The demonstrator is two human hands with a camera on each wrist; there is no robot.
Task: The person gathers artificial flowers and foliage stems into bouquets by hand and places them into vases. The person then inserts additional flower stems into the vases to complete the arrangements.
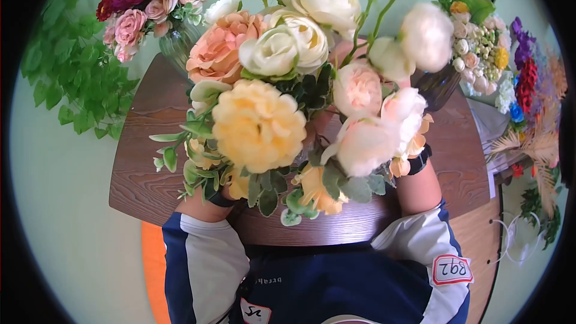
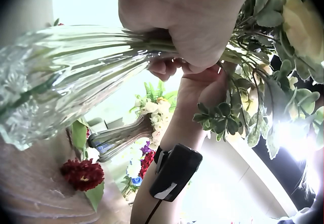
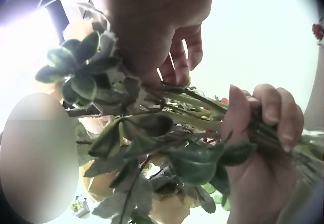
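A large bouquet of artificial flowers, with cream, peach, yellow and pale pink blooms, fills the middle of the head view and hides both hands there. Its stems run into a clear ribbed glass vase. My left hand curls its fingers round the stems close to the vase's mouth. Higher up, among the leaves, my right hand has its fingers bent down onto the flower stems, fingertips right at them. Its thumb is mostly hidden. One white rose on the right looks blurred.
Below is a dark wooden table. A vase of pink and purple flowers stands at the back left. Another vase with white and yellow flowers is at the back right. A red flower lies on the table beside the glass vase.
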